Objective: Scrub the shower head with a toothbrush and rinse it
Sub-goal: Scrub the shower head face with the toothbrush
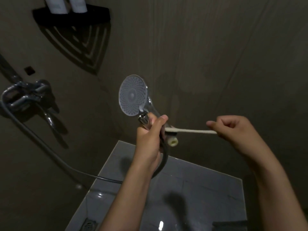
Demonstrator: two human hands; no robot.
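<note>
Fingers (150,118) of our left hand (148,135) wrap the handle of the shower head (132,95) at frame centre; our right hand (233,130) pinches the toothbrush (191,130) by its tail. We should lift the bristles onto the nozzle face, scrubbing in small circles.

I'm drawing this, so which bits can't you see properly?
Head view, toothbrush bristles: too blurred and dim.
Head view, shower head handle: covered by the left hand.
Head view, bottles: cut off by top edge.
Head view, drain: cut off by bottom edge.
</note>
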